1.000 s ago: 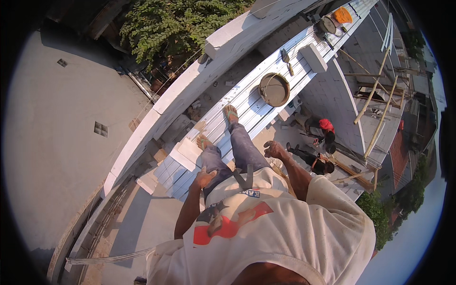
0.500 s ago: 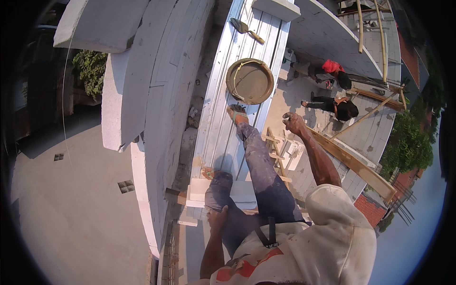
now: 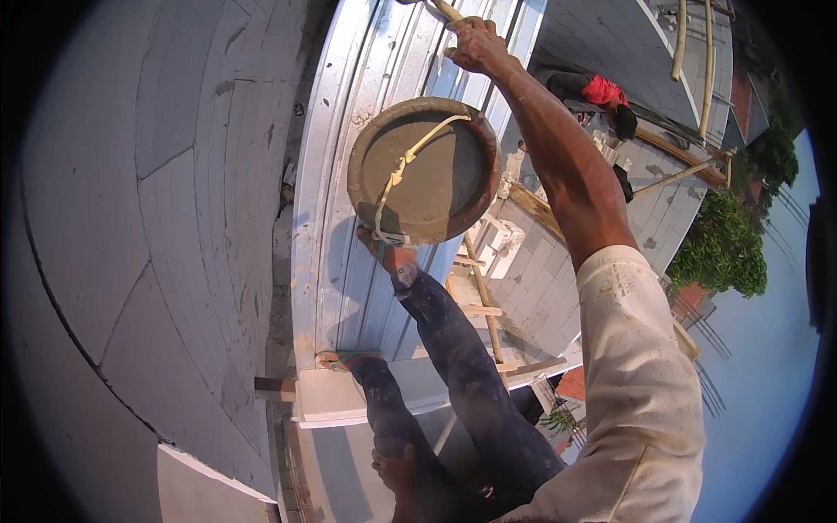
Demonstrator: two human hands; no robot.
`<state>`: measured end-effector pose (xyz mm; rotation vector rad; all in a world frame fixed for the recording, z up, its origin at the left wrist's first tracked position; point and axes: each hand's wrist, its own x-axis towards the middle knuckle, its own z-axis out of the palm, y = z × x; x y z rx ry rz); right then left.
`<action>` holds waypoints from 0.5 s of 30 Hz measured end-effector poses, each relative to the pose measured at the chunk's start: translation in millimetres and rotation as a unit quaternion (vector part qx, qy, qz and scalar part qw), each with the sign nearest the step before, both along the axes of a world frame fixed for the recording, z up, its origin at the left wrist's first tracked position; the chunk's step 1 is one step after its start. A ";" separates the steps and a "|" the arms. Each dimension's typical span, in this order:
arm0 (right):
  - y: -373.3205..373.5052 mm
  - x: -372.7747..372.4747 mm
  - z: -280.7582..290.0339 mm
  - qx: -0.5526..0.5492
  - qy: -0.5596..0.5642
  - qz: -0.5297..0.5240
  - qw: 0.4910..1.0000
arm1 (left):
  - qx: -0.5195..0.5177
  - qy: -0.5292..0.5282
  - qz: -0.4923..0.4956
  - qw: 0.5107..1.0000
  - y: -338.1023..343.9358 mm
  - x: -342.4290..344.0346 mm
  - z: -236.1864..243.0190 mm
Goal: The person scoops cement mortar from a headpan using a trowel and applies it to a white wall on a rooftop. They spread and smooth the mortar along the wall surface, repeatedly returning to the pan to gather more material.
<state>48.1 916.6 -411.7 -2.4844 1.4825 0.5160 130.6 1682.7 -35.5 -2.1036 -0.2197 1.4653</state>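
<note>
Trowel handle [image 3: 446, 10] at top middle of frame, slanting down and right, lined up with fingers of right hand [image 3: 479, 45], nearer one. Cannot tell if fingers grip it. Left hand [image 3: 397, 471], bottom middle, lies on leg [image 3: 384, 403], thumb and fingers apart.

Trowel [image 3: 447, 10] blade mostly cut off, top ctr; dark shape [image 3: 623, 182] rt of ctr part-hidden behind R forearm [image 3: 571, 166], unclear.

"Where's this 1 view from?"
"The head's left fisheye, 1 of 2, close above the legs [image 3: 471, 366]."
"Facing?"
"Steeply down at the metal decking [image 3: 318, 253], right hand [image 3: 478, 45] near the top edge."
</note>
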 end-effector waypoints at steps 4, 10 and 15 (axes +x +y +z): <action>1.9 55.1 -22.8 -0.045 -0.003 0.007 0.999 | 0.041 0.012 0.005 0.999 -19.0 -31.9 -0.6; -18.3 59.1 -41.2 -0.026 -0.013 -0.031 0.999 | 0.016 0.030 -0.033 0.999 -11.5 -38.1 -3.5; -19.3 51.3 -32.5 -0.016 -0.047 -0.049 0.998 | -0.016 0.040 -0.041 0.998 -5.9 -27.1 -3.8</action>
